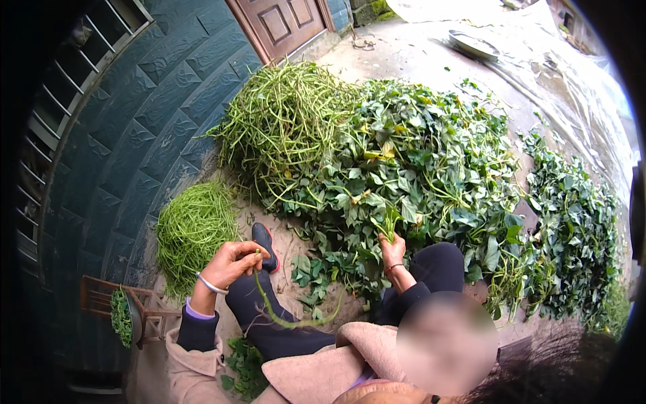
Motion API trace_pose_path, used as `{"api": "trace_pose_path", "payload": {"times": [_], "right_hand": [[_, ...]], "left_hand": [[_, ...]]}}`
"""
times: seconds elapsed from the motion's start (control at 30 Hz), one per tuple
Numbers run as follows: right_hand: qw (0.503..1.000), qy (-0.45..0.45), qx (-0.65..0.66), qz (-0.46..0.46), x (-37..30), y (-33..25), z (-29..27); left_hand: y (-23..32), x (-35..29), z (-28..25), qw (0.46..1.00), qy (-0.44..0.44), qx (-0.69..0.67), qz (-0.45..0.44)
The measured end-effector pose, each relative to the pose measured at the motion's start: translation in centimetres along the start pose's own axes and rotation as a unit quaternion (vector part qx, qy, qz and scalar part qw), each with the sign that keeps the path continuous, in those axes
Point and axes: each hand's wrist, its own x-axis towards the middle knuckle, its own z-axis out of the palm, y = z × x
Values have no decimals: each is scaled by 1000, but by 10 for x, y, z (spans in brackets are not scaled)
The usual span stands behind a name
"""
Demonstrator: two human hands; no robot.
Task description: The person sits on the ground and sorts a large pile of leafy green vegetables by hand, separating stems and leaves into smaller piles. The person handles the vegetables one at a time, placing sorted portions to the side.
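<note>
My left hand [230,264] pinches one end of a long green vine stem [291,324], which hangs in a curve over my lap with its leaves off. My right hand [392,254] is closed round a small bunch of green leaf stalks [388,223], at the near edge of a wide heap of leafy vines [431,148]. Beyond my left hand lies a rounded pile of thin green stalks [195,232]. Behind that rises a taller tangle of bare vine stems [282,121], touching the leafy heap.
A blue tiled wall [134,128] runs along the left, with a brown door [282,28] at the back. Near it a wooden chair [156,315] carries a bowl of leaves [121,318]. More leafy vines [572,222] lie at right; a metal basin [474,45] and plastic sheeting [548,60] lie beyond.
</note>
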Motion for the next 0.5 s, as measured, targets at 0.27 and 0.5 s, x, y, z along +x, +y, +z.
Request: {"api": "trace_pose_path", "payload": {"times": [0.27, 0.5], "right_hand": [[996, -20, 84, 9, 7, 10, -2], [998, -30, 60, 10, -1, 11, 6]], "left_hand": [[43, 64, -82, 970, 177, 141, 90], [86, 78, -208, 770, 538, 6, 344]]}}
